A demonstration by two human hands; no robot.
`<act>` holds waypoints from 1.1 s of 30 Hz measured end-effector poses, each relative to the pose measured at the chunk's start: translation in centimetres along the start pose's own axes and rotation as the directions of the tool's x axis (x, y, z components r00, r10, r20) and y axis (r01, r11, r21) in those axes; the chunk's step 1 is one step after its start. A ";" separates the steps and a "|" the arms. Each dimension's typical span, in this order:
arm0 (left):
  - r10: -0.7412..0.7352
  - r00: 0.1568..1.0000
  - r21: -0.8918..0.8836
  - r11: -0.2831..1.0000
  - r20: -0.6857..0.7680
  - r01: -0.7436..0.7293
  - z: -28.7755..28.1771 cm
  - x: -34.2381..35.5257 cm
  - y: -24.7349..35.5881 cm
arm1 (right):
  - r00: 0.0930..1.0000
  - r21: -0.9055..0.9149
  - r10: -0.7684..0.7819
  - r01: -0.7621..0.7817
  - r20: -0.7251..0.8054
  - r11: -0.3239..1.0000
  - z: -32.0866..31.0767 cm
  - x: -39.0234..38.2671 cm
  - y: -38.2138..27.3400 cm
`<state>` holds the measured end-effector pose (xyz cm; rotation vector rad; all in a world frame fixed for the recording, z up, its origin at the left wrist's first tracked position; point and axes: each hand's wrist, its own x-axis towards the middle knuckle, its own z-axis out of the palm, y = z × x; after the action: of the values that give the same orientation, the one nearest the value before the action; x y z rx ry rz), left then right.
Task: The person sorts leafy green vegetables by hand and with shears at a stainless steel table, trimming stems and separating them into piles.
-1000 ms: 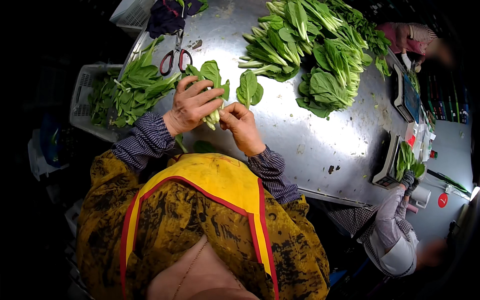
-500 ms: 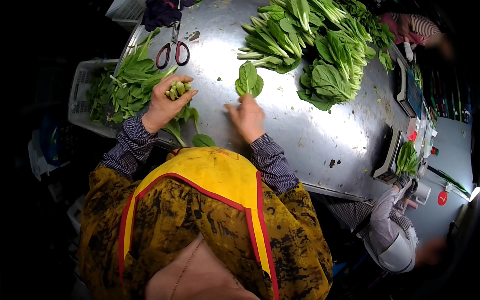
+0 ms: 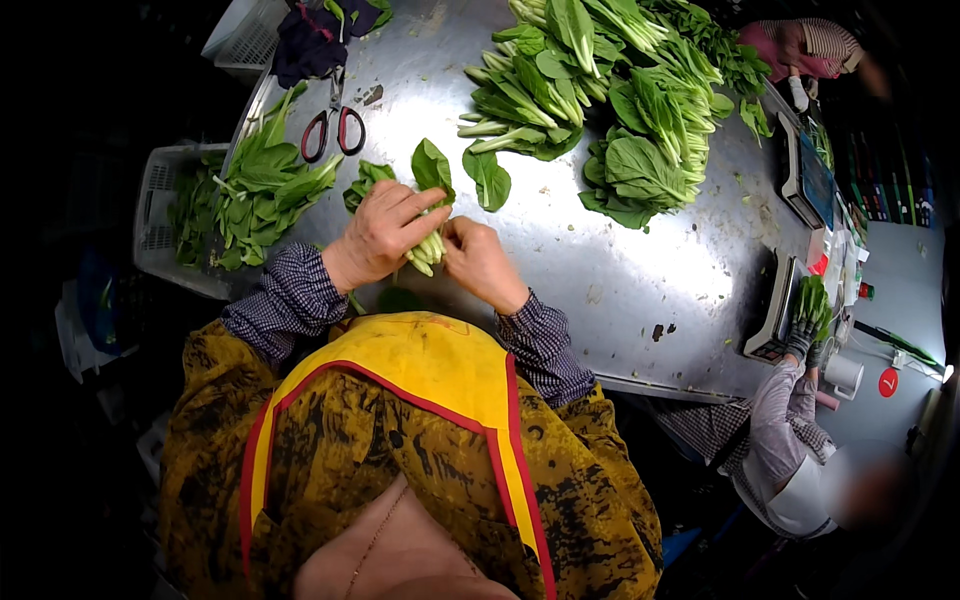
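My left hand (image 3: 385, 230) is wrapped round a small bunch of leafy greens (image 3: 427, 254), its pale stem ends turned toward me. Leaves of the bunch stick out behind the fingers, and one broad leaf (image 3: 432, 166) stands up above them. Beside the stems is my right hand (image 3: 484, 266), fingers pinched together against the bunch's right side; its fingertips are partly hidden, so what they grip cannot be made out. A single loose green leaf (image 3: 488, 180) lies on the metal table (image 3: 590, 260) just beyond my right hand.
Scissors (image 3: 337, 102) with red-and-black handles lie at the left, near a dark cloth (image 3: 305, 50). Greens (image 3: 265, 180) overhang a white crate (image 3: 158, 205). A large pile of greens (image 3: 650, 165) covers the far side. Scales (image 3: 770, 310) stand at right, where a gloved co-worker (image 3: 775, 430) holds greens.
My left hand has moved right and turned over with the bunch. My right hand has drawn back from the loose leaf to the stems. The co-worker's hands have moved up to the greens by the scale.
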<state>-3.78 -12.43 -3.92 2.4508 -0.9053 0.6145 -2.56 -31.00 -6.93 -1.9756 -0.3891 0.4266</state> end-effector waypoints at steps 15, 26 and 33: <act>-0.379 0.925 -0.133 0.916 0.031 0.380 -0.6 -1.7 -1.7 | 0.831 0.329 0.155 -0.373 0.535 0.867 -3.6 5.0 -2.2; -0.697 0.523 -0.843 -0.228 0.491 0.487 -2.1 0.9 0.0 | 0.881 -0.216 0.243 -0.351 -0.406 0.911 -1.5 12.6 6.3; -0.723 0.441 -0.729 -0.127 0.533 0.673 -2.6 -0.2 -0.8 | 0.845 0.340 0.510 -0.439 -0.158 0.832 -4.1 7.5 4.8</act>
<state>-4.03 -10.35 -2.16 1.3872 0.3043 -0.2775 6.32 -32.88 -10.56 -1.7890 0.3279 0.5157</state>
